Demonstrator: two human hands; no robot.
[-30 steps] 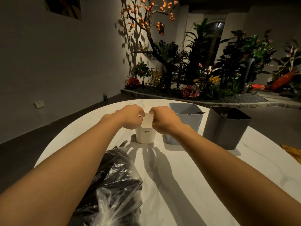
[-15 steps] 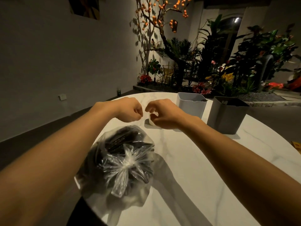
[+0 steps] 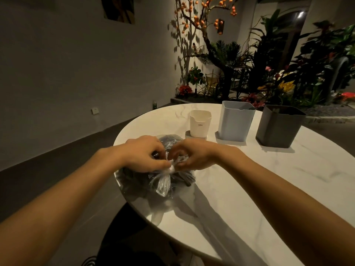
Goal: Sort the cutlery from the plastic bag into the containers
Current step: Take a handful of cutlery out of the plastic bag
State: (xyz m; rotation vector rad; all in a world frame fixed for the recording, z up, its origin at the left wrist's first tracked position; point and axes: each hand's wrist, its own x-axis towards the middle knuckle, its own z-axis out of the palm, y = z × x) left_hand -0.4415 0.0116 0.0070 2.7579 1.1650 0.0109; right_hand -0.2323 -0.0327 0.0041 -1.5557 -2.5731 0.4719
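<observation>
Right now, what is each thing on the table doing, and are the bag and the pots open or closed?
plastic bag: tied shut, full of dark cutlery, lying on the table.
left hand: pinching the knot.
right hand: pinching the knot.
white cup: upright, open top.
pale blue bin: upright, open top.
dark grey bin: upright, open top.

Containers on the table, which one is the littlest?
The white container, leftmost, with letters on its front. The blue container and grey container are both taller.
</observation>
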